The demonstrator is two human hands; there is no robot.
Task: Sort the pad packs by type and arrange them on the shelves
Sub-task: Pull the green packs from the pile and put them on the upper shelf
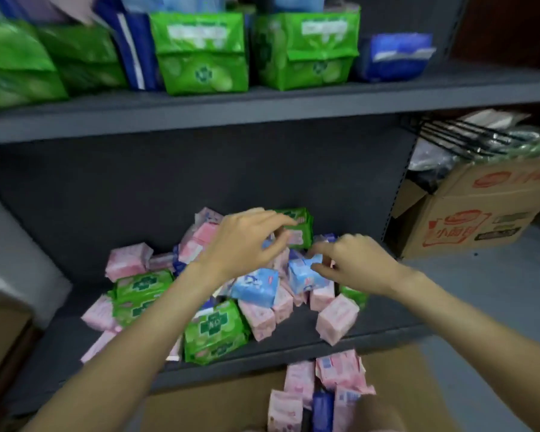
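Dark grey metal shelving fills the frame, with an upper shelf [262, 110] across the top third and a lower shelf [293, 344] at centre. On the lower shelf lies a loose heap of pad packs [200, 294], soft crinkled plastic pillows in pink, green and light blue, tumbled at all angles. The left hand [247, 241] hovers over the middle of the heap, fingers curled toward a green pack [300, 226] at the back; blur hides whether it grips anything. The right hand [353, 263], just right of centre, pinches the top corner of a light blue pack [303, 275] between thumb and fingertips, the pack sitting tilted on the pile just left of that hand. Another blue pack [256, 285] lies beside it, under the left wrist. Along the upper shelf stand large glossy green packs [200, 51], upright with folded tops, with dark blue packs [393, 56] between and to their right. At lower centre, an open cardboard carton [387, 369] holds more pink packs [331, 388]. A printed cardboard box [468, 213] stands at the right edge on the floor.
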